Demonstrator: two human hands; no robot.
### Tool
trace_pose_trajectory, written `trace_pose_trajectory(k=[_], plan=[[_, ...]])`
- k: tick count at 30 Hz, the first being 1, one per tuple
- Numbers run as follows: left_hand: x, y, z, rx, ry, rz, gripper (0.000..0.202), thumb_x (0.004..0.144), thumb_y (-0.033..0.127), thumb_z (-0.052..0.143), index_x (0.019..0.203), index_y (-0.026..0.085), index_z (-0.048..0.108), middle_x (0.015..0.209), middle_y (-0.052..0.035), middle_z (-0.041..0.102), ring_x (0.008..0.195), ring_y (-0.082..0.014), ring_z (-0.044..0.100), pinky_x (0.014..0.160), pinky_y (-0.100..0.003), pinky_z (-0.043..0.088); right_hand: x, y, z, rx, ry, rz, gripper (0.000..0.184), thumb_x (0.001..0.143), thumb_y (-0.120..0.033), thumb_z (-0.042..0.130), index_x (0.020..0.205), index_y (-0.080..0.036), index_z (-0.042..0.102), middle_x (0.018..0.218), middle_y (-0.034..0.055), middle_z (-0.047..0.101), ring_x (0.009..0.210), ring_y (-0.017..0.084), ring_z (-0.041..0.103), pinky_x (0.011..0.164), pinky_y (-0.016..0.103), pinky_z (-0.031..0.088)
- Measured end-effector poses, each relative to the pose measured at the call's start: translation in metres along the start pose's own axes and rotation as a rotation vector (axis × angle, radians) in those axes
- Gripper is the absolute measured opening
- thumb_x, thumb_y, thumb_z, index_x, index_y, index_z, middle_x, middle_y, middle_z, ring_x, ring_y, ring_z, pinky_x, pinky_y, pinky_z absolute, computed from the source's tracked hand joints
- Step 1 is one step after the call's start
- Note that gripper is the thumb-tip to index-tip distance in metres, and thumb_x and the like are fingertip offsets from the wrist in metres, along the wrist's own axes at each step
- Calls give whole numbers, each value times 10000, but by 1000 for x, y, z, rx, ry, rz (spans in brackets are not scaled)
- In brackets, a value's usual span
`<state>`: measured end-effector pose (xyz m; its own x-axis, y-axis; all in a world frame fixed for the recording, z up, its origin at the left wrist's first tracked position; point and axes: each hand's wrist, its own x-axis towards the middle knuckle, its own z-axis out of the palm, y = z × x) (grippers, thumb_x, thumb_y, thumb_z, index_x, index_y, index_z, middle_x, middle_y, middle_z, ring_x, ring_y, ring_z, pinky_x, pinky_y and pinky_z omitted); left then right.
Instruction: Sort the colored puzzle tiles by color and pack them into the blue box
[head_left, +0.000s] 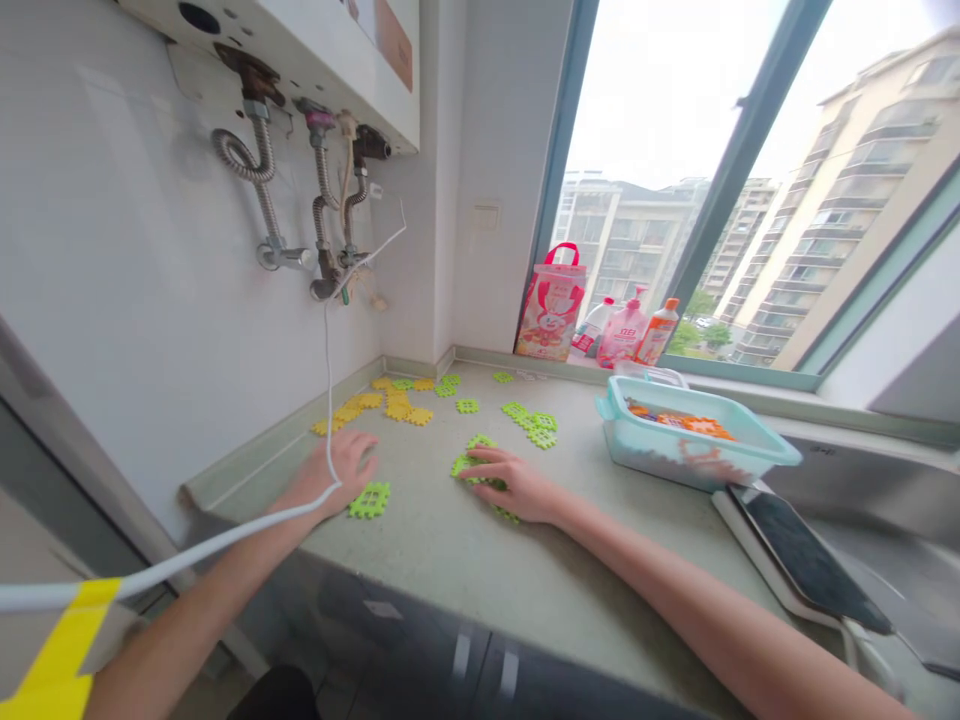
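- Interlocking yellow tiles (397,404) lie loosely scattered on the countertop (435,560), near the wall.
- Left hand (349,456) rests beside a single green tile (369,500); I cannot tell its grip.
- Right hand (516,486) lies over some green tiles (460,467), fingers extended, unclenched.
- Turquoise plastic basin (626,440) holds orange tiles (705,428).
- Smartphone (802,550) lies beside the sink (885,500).

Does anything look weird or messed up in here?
Yes: a white cable runs across the view in front of the left hand, which looks odd because it seems in the way. A phone also lies right beside the metal sink, a risky-looking spot. I see nothing spilled.
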<state>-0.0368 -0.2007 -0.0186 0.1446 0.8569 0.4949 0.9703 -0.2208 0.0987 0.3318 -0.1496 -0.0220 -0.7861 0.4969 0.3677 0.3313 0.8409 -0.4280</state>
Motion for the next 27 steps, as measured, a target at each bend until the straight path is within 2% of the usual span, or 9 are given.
trace_pose_trajectory(k=[4,7,9,12,15,17,20,24,27], plan=[[41,43,12,159,2,179,335,961,336,499,1158,184,723,1220,-169,693,1185,-359,590,1077,-534,414,-39,19,-20,-92,41,149,343,1036,-291,581,1344,-294,733,1517,130,588,1457,302,506,1210,533,411],[70,79,31,159,-19,242,362,955,277,489,1233,165,690,1299,-189,665,1244,-366,553,1106,-549,367,-49,22,-24,-132,73,193,343,1038,-305,569,1338,-291,735,1495,130,605,1437,295,528,1203,526,424],[90,104,49,127,-42,265,357,954,246,482,1233,157,686,1295,-189,672,1241,-349,557,1097,-526,364,-51,19,-25,-148,81,198,349,1043,-326,562,1349,-295,727,1502,125,598,1424,290,542,1197,515,435],[118,138,78,14,-81,302,330,1004,302,461,1193,175,699,1213,-144,718,1166,-307,603,1044,-479,393,-52,13,-28,-181,85,217,373,1062,-390,535,1371,-276,709,1572,141,525,1437,295,527,1199,509,429],[143,157,95,-96,-96,314,397,1076,388,361,1109,208,713,1121,-100,746,1083,-269,631,1001,-443,413,-55,10,-34,-238,99,243,423,1082,-452,489,1386,-244,695,1609,171,472,1481,319,467,1221,545,383],[159,153,98,-117,-71,341,429,1089,406,332,1118,212,714,1140,-101,743,1113,-260,622,1028,-433,403,-58,10,-39,-261,106,250,449,1092,-476,458,1406,-245,678,1615,171,464,1492,322,447,1228,564,362],[178,121,97,-48,-4,327,425,1070,433,379,1215,199,702,1310,-134,692,1270,-276,563,1128,-449,347,-63,14,-46,-261,110,265,469,1097,-508,428,1416,-262,668,1613,154,471,1486,317,454,1228,569,363],[188,57,99,151,68,-7,688,1024,594,391,1472,98,553,1595,-253,446,1483,-409,379,1196,-581,257,-68,21,-53,-234,113,301,478,1094,-527,425,1426,-279,663,1621,136,463,1479,319,465,1231,560,370],[188,27,102,231,15,-152,859,992,689,368,1582,67,419,1648,-307,335,1399,-482,475,1183,-674,210,-70,25,-55,-208,104,316,479,1086,-540,439,1447,-304,647,1646,118,431,1487,326,456,1230,561,377]])
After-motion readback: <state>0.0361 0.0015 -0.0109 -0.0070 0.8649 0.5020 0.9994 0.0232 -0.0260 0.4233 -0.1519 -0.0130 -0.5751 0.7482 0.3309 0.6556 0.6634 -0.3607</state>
